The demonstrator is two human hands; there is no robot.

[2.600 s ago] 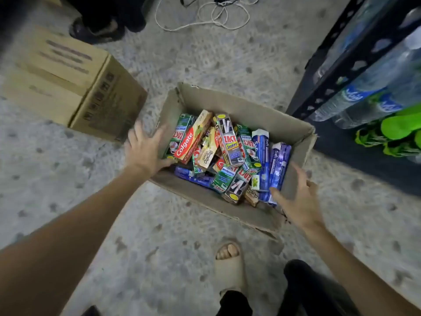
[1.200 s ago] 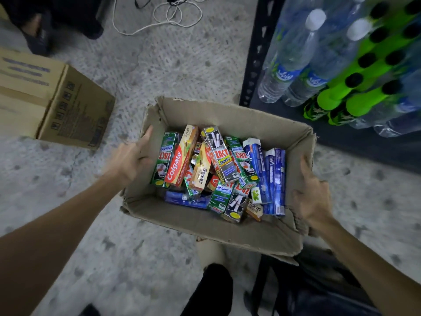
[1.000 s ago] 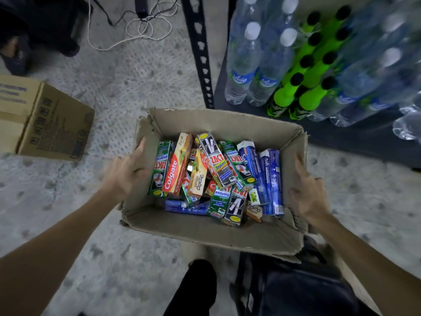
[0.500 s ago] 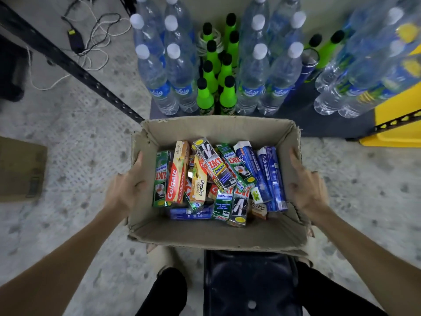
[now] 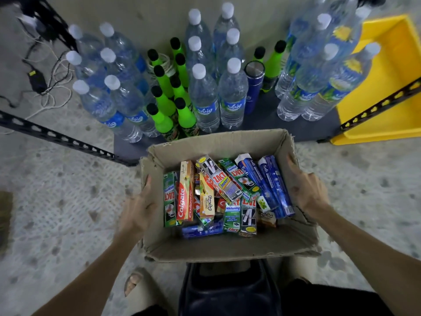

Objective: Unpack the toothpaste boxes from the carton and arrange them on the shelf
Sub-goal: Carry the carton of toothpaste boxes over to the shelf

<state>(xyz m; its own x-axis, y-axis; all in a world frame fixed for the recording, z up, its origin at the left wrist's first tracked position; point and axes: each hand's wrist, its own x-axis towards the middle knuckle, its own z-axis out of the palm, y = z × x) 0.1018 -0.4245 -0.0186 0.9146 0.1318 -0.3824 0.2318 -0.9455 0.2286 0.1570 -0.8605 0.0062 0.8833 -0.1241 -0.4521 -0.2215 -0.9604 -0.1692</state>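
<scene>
An open brown carton [image 5: 227,248] sits in front of me over a dark stool, held up between both hands. Inside lie several toothpaste boxes: a red Colgate box [image 5: 185,195], green and silver Zact boxes [image 5: 222,180], and blue Safi boxes [image 5: 271,185]. My left hand [image 5: 139,208] grips the carton's left wall, fingers outside and thumb on the rim. My right hand [image 5: 306,192] grips the right wall the same way. The dark bottom shelf board [image 5: 262,115] lies just beyond the carton's far edge.
Several clear water bottles [image 5: 205,99], green bottles [image 5: 163,110] and a blue flask [image 5: 252,87] crowd the shelf board. A yellow bin [image 5: 387,87] stands at right. Black perforated shelf rails [image 5: 59,137] cross at left and right. Cables [image 5: 45,83] lie on the floor at left.
Both hands took hold of the carton's sides and carried it from the floor by another carton to the front of the bottle-filled shelf. My view turned to face the shelf.
</scene>
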